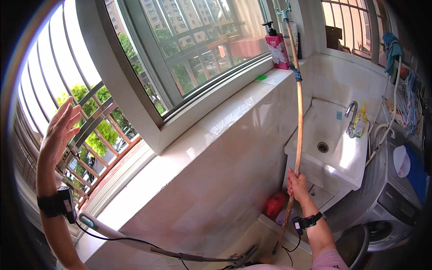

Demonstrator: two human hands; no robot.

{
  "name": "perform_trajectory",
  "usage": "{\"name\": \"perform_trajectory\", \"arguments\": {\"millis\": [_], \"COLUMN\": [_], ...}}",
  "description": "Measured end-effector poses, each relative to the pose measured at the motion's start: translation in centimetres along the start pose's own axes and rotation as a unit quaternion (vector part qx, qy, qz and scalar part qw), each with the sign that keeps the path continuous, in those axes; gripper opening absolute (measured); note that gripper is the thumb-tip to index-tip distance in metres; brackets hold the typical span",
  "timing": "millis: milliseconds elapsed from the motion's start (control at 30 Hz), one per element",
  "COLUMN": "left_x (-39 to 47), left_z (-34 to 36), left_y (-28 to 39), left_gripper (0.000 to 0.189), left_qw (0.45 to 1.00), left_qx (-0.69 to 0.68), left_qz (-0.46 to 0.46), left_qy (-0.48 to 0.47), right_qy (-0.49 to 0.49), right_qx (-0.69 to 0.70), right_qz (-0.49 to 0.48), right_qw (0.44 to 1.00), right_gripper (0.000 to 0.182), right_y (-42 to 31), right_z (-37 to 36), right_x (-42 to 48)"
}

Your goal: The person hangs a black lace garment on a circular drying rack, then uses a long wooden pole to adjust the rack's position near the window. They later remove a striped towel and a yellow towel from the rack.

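Observation:
My right hand (297, 185) is closed around the lower part of a long wooden pole (299, 118). The pole stands nearly upright, with a pale green plastic hook (284, 11) at its top and blue binding (297, 75) partway down. My left hand (61, 130) is raised at the left before the window bars, fingers apart, holding nothing. Each forearm wears a black strap with a small device and a cable. Below the left forearm, a mop-like handle (114, 234) leans across the sill.
A pink pump bottle (277, 50) stands on the tiled sill (202, 135) beside the sliding window. At right are a white sink (332, 152) with a faucet (351, 116), a yellow soap bottle (360, 123), a washing machine (388, 199) and hanging hangers (410, 101). A red object (276, 204) lies low.

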State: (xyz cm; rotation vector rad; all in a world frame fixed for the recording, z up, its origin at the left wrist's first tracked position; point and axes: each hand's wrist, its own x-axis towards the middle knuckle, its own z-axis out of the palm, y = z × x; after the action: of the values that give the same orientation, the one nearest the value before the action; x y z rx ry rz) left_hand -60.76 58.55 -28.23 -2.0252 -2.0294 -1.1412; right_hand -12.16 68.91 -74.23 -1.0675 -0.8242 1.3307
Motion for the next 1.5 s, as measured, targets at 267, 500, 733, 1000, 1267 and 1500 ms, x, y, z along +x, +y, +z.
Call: {"name": "perform_trajectory", "arguments": {"millis": [267,500,733,1000,1267,1500], "left_x": [-21.4,-31.7,-36.1,-42.5,-41.0,-40.2], "left_z": [1.0,13.7,17.5,23.4,29.7,45.8], "left_y": [-1.4,-5.5,-9.4,-12.3,-8.2,-7.9], "left_gripper": [0.082,0.096,0.094,0.078,0.071,0.06], "left_qw": [0.945,0.974,0.978,0.897,0.957,0.913], "left_qx": [0.056,0.01,-0.047,-0.201,-0.197,-0.297], "left_qz": [0.074,-0.042,0.087,0.392,0.176,-0.159], "left_qy": [0.314,0.221,0.183,0.039,-0.116,-0.229], "right_qy": [-0.001,-0.022,0.096,0.212,0.187,0.235], "right_qx": [-0.023,-0.045,-0.059,-0.058,0.009,0.038], "right_qz": [-0.01,-0.01,-0.061,-0.128,-0.119,-0.039], "right_qw": [1.0,0.999,0.992,0.967,0.975,0.971], "right_gripper": [0.036,0.031,0.037,0.047,0.046,0.036], "right_y": [3.0,4.4,2.8,2.4,0.9,6.1], "right_z": [-0.7,1.7,0.9,-3.2,-7.5,-15.8], "right_x": [-3.2,-9.0,-13.7,-17.1,-11.9,-15.9]}}
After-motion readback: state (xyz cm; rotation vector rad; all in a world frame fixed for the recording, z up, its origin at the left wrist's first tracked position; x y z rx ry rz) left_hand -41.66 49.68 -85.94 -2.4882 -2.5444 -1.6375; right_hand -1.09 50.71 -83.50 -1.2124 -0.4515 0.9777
